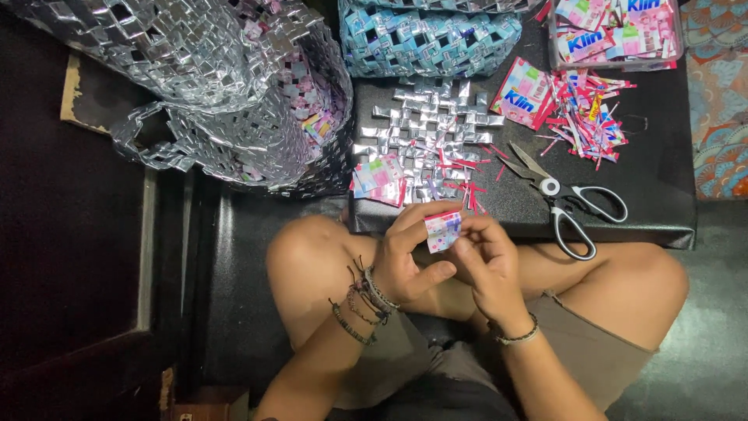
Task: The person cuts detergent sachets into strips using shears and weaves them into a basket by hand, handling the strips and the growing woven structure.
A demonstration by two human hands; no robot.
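Note:
My left hand (407, 253) and my right hand (487, 261) meet over my crossed legs and pinch a small folded strip of pink-and-white wrapper (442, 231) between the fingertips. Both hands grip it from opposite sides. Just beyond them, on a low black table (662, 187), lies a flat silver woven mat (425, 136) made of folded foil strips. A few folded pink wrappers (378, 178) rest at the mat's near left corner. Red trimmings (467, 175) are scattered by its near edge.
Black-and-white scissors (569, 203) lie on the table to the right. A heap of cut wrapper scraps (580, 109) sits behind them, beside a clear box of wrappers (615, 31). A silver woven bag (226, 86) stands at left, a blue woven piece (425, 39) behind the mat.

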